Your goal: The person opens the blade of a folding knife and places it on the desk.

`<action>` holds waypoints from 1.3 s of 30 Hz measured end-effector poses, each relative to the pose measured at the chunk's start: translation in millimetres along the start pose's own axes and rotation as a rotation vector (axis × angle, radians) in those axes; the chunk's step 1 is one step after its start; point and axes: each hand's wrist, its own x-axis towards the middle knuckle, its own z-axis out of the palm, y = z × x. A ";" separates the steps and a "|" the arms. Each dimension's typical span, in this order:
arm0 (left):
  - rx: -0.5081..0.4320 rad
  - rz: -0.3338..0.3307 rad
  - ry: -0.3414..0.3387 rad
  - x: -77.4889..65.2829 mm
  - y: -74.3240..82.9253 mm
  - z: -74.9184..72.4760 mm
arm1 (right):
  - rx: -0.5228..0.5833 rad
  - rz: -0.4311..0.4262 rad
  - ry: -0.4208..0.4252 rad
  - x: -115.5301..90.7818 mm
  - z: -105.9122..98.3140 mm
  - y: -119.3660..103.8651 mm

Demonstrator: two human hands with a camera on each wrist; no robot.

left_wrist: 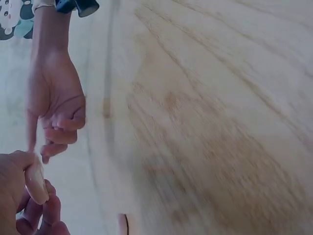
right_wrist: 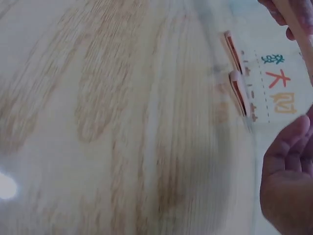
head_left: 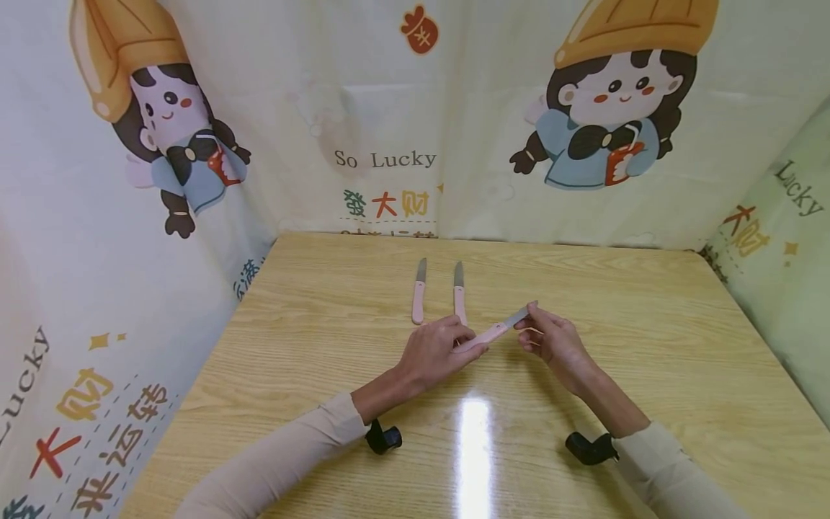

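Observation:
My left hand [head_left: 436, 351] grips the pink handle of a small knife [head_left: 494, 332], which is held above the table with its blade slanting up to the right. Thumb and fingers of my right hand [head_left: 563, 355] pinch the blade near its tip. Beyond the left hand lie two similar knives, a left one [head_left: 418, 297] and a right one [head_left: 459, 294], both with blades pointing away; the left hand partly covers the right one's handle end. In the left wrist view, the held knife's handle [left_wrist: 36, 182] shows between the left fingers.
The wooden table [head_left: 311, 339] ends at a patterned cloth [head_left: 305, 130] that hangs behind it and along both sides. Black wrist-worn devices, a left one [head_left: 384, 438] and a right one [head_left: 590, 448], sit below the forearms. Light glares on the near tabletop.

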 end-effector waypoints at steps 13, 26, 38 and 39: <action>-0.444 -0.325 -0.096 0.9 3.9 4.7 | -0.264 0.004 -0.103 8.2 21.6 4.6; -0.494 -0.460 -0.072 -5.8 -5.5 2.2 | -0.453 -0.145 0.061 40.0 28.0 3.9; -0.405 -0.479 -0.055 -3.1 -12.6 -14.1 | -0.849 -0.122 0.124 82.0 7.1 12.4; -0.403 -0.482 -0.053 -2.9 -13.5 -15.0 | -0.880 -0.115 0.126 83.7 4.9 12.6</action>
